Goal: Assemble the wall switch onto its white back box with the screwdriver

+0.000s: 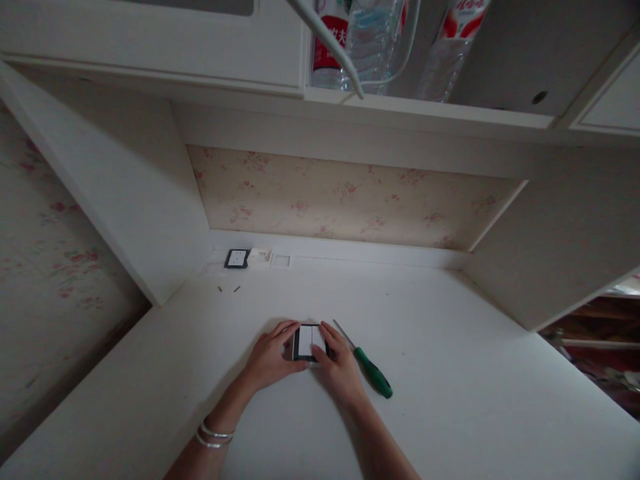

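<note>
Hands work at the middle of a broad, matte white desk, over a square, black-bordered panel with a white face split by a dark line, perhaps a light switch. The bare left hand grips its left side, fingertips at the far edge and thumb at the near edge. The bare right hand clasps the right side, fingers at the far right corner and thumb pressed on the white face.

Judging by how things lie, the work seems partway through. The panel's face and border sit together, while other pieces lie loose at the far left: a white square plate with a dark border, a small off-white plastic part and a thin white square frame. Nearer lie two short, dark, slim pieces, probably screws, too small to be sure. If so, fastening appears left to do. A green-handled screwdriver with a metal shaft rests unused, just right of the right hand.
</note>
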